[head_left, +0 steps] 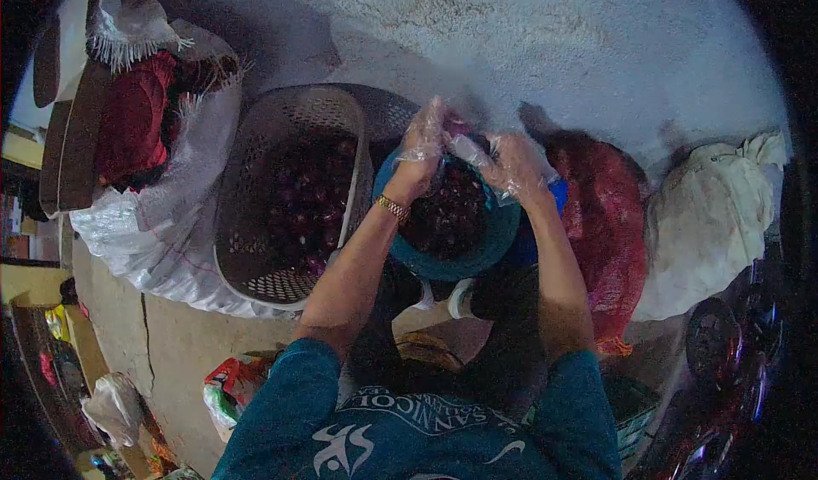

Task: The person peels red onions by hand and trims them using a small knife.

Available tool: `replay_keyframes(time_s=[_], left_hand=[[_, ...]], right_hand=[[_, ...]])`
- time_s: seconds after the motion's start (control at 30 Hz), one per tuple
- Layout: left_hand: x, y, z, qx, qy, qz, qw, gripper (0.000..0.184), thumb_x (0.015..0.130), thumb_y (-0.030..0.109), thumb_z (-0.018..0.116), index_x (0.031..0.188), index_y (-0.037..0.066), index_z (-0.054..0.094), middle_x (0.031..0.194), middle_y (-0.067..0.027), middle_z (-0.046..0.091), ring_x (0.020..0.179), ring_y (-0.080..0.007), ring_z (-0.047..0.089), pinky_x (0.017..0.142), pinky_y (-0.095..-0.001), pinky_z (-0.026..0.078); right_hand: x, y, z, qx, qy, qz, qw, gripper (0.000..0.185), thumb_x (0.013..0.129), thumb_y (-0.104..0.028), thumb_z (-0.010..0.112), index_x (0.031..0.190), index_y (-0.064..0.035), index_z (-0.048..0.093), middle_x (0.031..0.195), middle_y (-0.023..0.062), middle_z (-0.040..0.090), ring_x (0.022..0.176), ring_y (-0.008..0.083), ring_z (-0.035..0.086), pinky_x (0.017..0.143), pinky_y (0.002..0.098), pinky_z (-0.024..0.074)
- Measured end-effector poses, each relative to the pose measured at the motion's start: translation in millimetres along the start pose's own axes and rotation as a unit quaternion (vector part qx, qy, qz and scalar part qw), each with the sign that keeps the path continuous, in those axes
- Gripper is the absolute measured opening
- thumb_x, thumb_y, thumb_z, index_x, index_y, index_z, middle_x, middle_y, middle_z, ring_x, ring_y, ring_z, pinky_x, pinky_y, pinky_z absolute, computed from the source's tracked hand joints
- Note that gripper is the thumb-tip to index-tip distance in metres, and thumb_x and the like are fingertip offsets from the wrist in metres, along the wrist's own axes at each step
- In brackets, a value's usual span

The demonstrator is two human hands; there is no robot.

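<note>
Both my hands wear thin clear plastic gloves and meet above a teal basin (pixel 396 254). My left hand (pixel 422 143), with a gold-coloured watch or bracelet at the wrist, pinches a small purple red onion (pixel 457 128). My right hand (pixel 514 166) is closed close beside that onion, its thumb reaching toward it; what lies in its fingers is hidden. Below the hands, dark purple pieces (pixel 447 216) that look like onions or their skins fill much of the basin.
A grey perforated basket (pixel 294 297) of purple onions stands left of the basin. White woven sacks (pixel 145 241) lie beyond it. To the right are a red mesh sack (pixel 601 224) and a pale sack (pixel 707 224). A rough wall (pixel 545 45) rises behind.
</note>
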State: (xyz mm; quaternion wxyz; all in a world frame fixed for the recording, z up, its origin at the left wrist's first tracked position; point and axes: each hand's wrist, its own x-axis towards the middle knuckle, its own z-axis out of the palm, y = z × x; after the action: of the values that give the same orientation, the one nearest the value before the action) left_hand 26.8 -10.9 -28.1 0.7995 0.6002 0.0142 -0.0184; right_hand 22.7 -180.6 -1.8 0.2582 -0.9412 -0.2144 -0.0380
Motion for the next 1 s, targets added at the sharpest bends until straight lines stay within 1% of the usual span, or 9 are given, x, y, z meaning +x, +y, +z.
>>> replay_keyframes(time_s=[0.17,0.23,0.3,0.4,0.63,0.73,0.77,0.8,1.0], left_hand=[[-12,25,-3,-0.198,-0.084,-0.173,0.961,0.039,0.091,0.042,0.054,0.103,0.005,0.058,0.089,-0.0039,0.062,0.08,-0.0144,0.057,0.076,-0.0312,0.047],[-8,19,-12,-0.164,-0.117,-0.164,0.966,0.043,0.091,0.042,0.054,0.109,0.004,0.057,0.099,-0.0047,0.061,0.089,-0.0163,0.057,0.083,-0.0334,0.046],[-7,17,-13,-0.129,-0.149,-0.156,0.968,0.047,0.091,0.043,0.053,0.115,0.003,0.056,0.108,-0.0055,0.059,0.097,-0.0183,0.056,0.091,-0.0356,0.044],[-6,18,-9,-0.074,-0.115,-0.126,0.983,0.049,0.091,0.043,0.053,0.12,0.003,0.053,0.112,-0.0073,0.058,0.1,-0.018,0.056,0.09,-0.034,0.044],[0,10,-8,-0.066,-0.03,-0.156,0.985,0.048,0.086,0.047,0.059,0.105,0.004,0.06,0.097,-0.007,0.062,0.087,-0.0167,0.058,0.079,-0.0318,0.047],[3,8,-8,-0.087,-0.005,-0.174,0.981,0.046,0.085,0.049,0.061,0.098,0.005,0.062,0.091,-0.0071,0.063,0.076,-0.0164,0.059,0.073,-0.0309,0.048],[2,12,-5,-0.097,0.015,-0.182,0.978,0.048,0.085,0.05,0.06,0.098,0.005,0.062,0.091,-0.008,0.063,0.074,-0.0169,0.059,0.073,-0.0315,0.048],[1,13,-5,-0.097,0.015,-0.182,0.978,0.048,0.085,0.05,0.06,0.098,0.005,0.062,0.091,-0.008,0.063,0.074,-0.0169,0.059,0.073,-0.0315,0.048],[-3,29,-6,-0.191,0.014,-0.198,0.961,0.055,0.085,0.058,0.052,0.101,0.006,0.061,0.093,-0.0078,0.065,0.082,-0.0204,0.064,0.076,-0.0384,0.053]], right_hand=[[0,6,-1,0.007,0.03,0.03,0.999,0.041,0.077,-0.038,0.064,0.076,0.0033,0.061,0.068,0.0255,0.058,0.068,0.0424,0.06,0.059,0.0462,0.0442],[1,5,-4,0.011,0.032,0.038,0.999,0.042,0.077,-0.039,0.064,0.073,0.0036,0.06,0.068,0.0256,0.058,0.069,0.0428,0.06,0.059,0.0461,0.0441],[1,1,-9,0.011,-0.018,0.064,0.998,0.058,0.077,-0.056,0.06,0.079,0.0023,0.063,0.074,0.0255,0.062,0.077,0.0423,0.062,0.066,0.0484,0.0479],[-2,-9,-13,0.007,0.012,0.011,1.0,0.042,0.077,-0.038,0.064,0.075,0.0036,0.061,0.065,0.0259,0.056,0.063,0.0402,0.06,0.057,0.0442,0.0434],[-1,11,5,0.055,-0.048,-0.044,0.996,0.042,0.076,-0.039,0.064,0.084,0.0022,0.065,0.071,0.0269,0.059,0.073,0.0437,0.059,0.064,0.048,0.0451],[-3,-3,-4,0.039,-0.023,-0.096,0.994,0.042,0.076,-0.041,0.064,0.087,-0.0001,0.067,0.075,0.0259,0.06,0.074,0.0422,0.06,0.066,0.0479,0.0455],[-2,-13,-11,0.016,-0.084,-0.062,0.994,0.044,0.077,-0.044,0.063,0.088,-0.0015,0.067,0.076,0.0249,0.061,0.075,0.0415,0.06,0.068,0.0475,0.0459],[-1,-19,-15,-0.007,-0.144,-0.028,0.989,0.046,0.078,-0.047,0.061,0.09,-0.0028,0.068,0.077,0.0239,0.062,0.077,0.0409,0.061,0.07,0.0472,0.0464],[-5,-24,-13,-0.034,-0.126,-0.102,0.986,0.06,0.078,-0.063,0.054,0.087,-0.006,0.069,0.075,0.0214,0.064,0.075,0.0386,0.063,0.071,0.0477,0.0498]])
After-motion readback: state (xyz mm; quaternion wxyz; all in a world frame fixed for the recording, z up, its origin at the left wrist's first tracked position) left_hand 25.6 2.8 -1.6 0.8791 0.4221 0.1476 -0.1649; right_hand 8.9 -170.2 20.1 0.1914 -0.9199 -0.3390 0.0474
